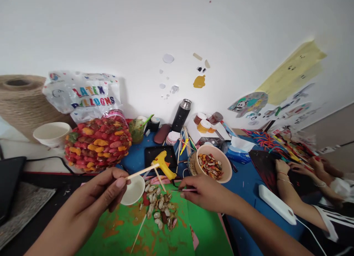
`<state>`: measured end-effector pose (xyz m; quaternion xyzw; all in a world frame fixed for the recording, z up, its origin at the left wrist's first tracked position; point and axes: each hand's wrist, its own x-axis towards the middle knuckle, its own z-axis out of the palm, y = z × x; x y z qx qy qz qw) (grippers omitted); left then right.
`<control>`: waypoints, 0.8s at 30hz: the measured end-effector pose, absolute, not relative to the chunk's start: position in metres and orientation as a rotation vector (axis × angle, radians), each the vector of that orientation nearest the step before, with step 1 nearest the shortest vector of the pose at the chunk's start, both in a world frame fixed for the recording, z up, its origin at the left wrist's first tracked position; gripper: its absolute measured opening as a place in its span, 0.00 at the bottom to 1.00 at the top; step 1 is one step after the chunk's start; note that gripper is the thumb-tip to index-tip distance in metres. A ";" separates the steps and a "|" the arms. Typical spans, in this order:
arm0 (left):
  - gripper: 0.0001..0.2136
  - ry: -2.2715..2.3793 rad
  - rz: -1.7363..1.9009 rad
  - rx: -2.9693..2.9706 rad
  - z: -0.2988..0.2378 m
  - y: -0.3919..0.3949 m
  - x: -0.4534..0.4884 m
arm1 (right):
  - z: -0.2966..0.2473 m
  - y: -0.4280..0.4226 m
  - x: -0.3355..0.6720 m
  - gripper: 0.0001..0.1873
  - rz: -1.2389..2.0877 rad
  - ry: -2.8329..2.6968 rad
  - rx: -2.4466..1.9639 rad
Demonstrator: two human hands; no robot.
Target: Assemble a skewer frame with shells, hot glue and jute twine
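Pinched in my left hand [103, 191] is a pale wooden stick [142, 172], its far end in front of a yellow glue gun [165, 166]. My right hand [203, 193] is closed on a slim pinkish tool [188, 190] with a thin dark tip; its exact kind is unclear. Between the hands, a pile of peanut shells [160, 206] lies on a paint-smeared green sheet [121, 237]. A white paper bowl [138, 193] stands beside my left fingertips. Another thin stick [138, 234] rests on the sheet. Behind my right hand, a bowl [227, 167] holds painted shells [208, 165].
At left, a ball covered in painted shells [98, 145] stands before a balloon bag [85, 93] and a twine spool [20, 101]. A black flask [181, 117], paint jars [204, 125] and tissues [240, 149] line the wall. Other people's arms [290, 189] and a white power strip [276, 204] occupy the right.
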<state>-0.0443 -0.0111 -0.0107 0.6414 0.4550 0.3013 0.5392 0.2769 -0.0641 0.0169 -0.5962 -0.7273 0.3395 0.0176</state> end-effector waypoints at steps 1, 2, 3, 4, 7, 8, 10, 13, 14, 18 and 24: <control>0.29 1.090 0.714 1.523 -0.010 -0.011 -0.044 | 0.017 -0.067 0.277 0.14 1.084 -2.241 -1.852; 0.29 1.100 0.711 1.518 -0.010 -0.010 -0.045 | 0.018 -0.071 0.277 0.14 1.118 -2.231 -1.859; 0.30 1.110 0.705 1.514 -0.010 -0.010 -0.045 | 0.019 -0.074 0.277 0.14 1.151 -2.232 -1.873; 0.30 1.121 0.697 1.510 -0.010 -0.010 -0.044 | 0.020 -0.078 0.277 0.14 1.182 -2.246 -1.891; 0.31 1.148 0.679 1.498 -0.011 -0.011 -0.043 | 0.021 -0.085 0.275 0.14 1.193 -2.337 -1.971; 0.31 1.156 0.677 1.493 -0.011 -0.012 -0.042 | 0.020 -0.086 0.274 0.15 1.166 -2.365 -1.999; 0.32 1.169 0.670 1.486 -0.011 -0.012 -0.040 | 0.017 -0.086 0.273 0.15 1.113 -2.397 -2.035; 0.32 1.171 0.653 1.490 -0.011 -0.012 -0.039 | 0.016 -0.084 0.273 0.14 1.050 -2.453 -2.042; 0.32 1.169 0.650 1.491 -0.012 -0.012 -0.040 | 0.017 -0.083 0.274 0.14 1.021 -2.488 -2.040; 0.29 1.133 0.625 1.488 -0.018 -0.012 -0.046 | 0.026 -0.073 0.281 0.14 0.875 -2.591 -2.069; 0.25 1.141 0.628 1.436 -0.034 -0.013 -0.050 | 0.037 -0.028 0.300 0.15 0.448 -2.542 -2.268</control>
